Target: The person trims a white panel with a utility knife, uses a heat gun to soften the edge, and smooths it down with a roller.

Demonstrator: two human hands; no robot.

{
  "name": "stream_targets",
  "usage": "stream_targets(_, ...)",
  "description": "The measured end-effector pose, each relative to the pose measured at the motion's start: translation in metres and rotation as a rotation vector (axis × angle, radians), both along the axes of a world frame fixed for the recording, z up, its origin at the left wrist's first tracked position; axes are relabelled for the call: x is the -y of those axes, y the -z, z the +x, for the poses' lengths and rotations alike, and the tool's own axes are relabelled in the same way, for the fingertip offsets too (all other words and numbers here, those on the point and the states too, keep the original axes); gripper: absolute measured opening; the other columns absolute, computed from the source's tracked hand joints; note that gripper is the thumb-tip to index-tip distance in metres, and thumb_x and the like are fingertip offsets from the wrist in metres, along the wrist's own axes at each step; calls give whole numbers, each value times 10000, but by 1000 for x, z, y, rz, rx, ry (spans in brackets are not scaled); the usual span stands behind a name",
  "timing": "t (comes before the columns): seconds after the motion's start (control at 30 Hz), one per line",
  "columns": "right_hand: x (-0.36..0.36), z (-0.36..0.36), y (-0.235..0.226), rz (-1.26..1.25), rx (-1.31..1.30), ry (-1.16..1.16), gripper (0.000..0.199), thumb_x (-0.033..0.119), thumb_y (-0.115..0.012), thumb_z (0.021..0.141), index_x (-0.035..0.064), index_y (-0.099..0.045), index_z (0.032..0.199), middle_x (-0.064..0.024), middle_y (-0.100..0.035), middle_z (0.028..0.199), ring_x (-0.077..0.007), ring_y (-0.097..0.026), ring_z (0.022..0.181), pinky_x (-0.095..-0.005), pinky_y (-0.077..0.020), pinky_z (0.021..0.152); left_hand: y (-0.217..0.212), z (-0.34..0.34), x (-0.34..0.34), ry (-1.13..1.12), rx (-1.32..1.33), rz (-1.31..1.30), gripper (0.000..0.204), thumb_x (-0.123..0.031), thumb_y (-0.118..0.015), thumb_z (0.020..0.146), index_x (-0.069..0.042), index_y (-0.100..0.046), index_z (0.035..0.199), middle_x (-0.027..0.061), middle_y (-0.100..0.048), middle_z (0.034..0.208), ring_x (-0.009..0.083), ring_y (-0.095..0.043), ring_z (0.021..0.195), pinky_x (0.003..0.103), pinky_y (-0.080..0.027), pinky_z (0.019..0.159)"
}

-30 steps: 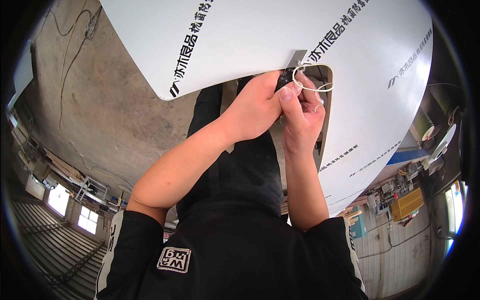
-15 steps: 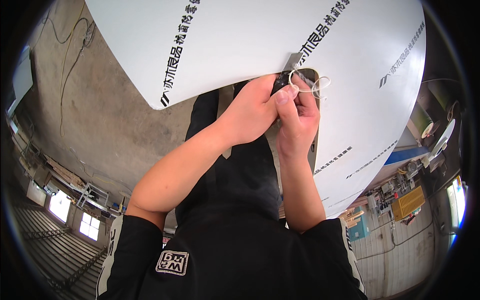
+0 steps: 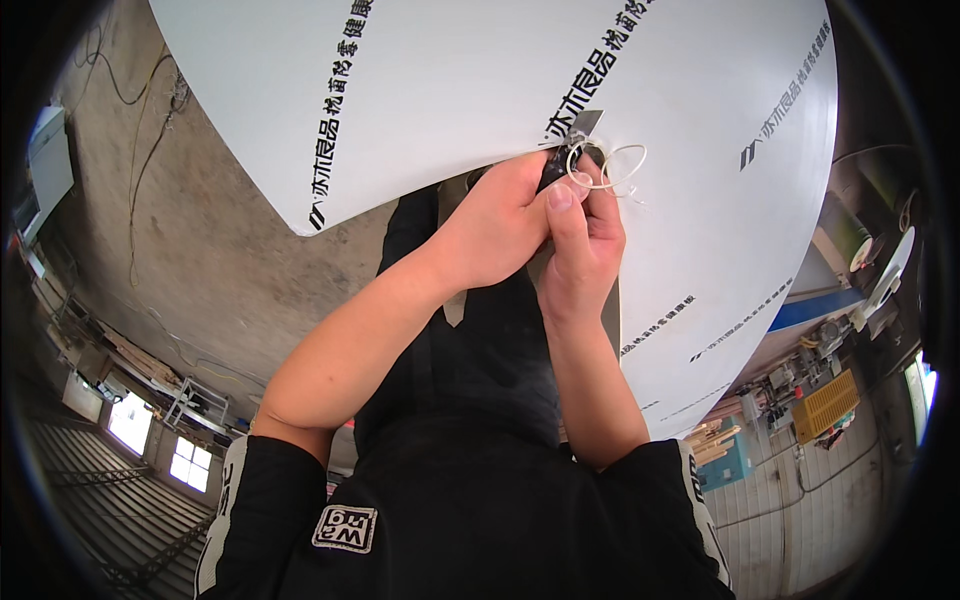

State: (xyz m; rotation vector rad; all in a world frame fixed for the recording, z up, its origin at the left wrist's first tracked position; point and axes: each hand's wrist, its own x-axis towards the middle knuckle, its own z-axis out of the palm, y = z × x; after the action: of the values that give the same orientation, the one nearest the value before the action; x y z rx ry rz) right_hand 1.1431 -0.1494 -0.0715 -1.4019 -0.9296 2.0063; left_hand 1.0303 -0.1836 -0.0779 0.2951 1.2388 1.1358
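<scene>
A large white board with rows of black print fills the upper part of the view. At its near edge my left hand and my right hand are pressed together around a small dark hand tool. The tool's grey blade lies against the board. Thin pale curled shavings loop out beside my right fingers. Both forearms rise from my black short-sleeved shirt at the lower edge.
A bare concrete floor lies to the left with cables on it. At the right rim are a yellow crate, blue machine parts and workshop clutter. Windows and corrugated wall show at lower left.
The board's print has slid left under my hands. Both hands keep their grip at the edge, and the shaving loop beside my right fingers has grown bigger.
</scene>
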Motion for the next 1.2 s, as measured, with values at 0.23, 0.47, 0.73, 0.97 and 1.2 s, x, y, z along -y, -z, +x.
stream_targets(0.23,-3,0,-8,-27,3,-45,410,225,-649,1042,-38,-577,1349,7,-614,961,-62,-570,793,-229,-489,664,-9,-12,-7,162,12,-130,240,-288,-550,1109,-61,-626,1113,-41,-578,816,54,-508,637,248,-410,538)
stream_targets(0.47,-3,-1,-5,-232,-59,9,367,246,-642,1057,20,-616,1344,52,-557,803,-18,-441,563,-209,-337,457,-13,-17,4,130,15,-210,280,-232,-517,1121,-23,-620,1276,6,-625,956,88,-584,733,257,-495,654)
stream_targets(0.73,-3,-23,-5,-301,-51,300,243,239,-701,1020,24,-707,1135,49,-616,834,-38,-527,708,-231,-423,582,-20,-7,1,184,-153,-232,268,-222,-497,1130,-1,-580,1255,10,-644,973,52,-561,812,233,-480,685)
stream_targets(0.97,-1,-44,-17,-383,33,548,213,208,-738,1000,0,-735,1043,53,-604,848,-40,-497,783,-232,-419,695,-21,-18,-6,285,-274,-140,254,-197,-504,1121,19,-591,1224,46,-658,1021,110,-590,931,276,-503,828)
stream_targets(1.2,-1,-48,-19,-380,34,607,175,180,-730,1003,7,-727,975,68,-580,829,-35,-474,771,-228,-394,683,-26,-21,-11,335,-223,-186,236,-173,-497,1122,19,-586,1227,49,-649,1001,116,-588,921,287,-505,822)
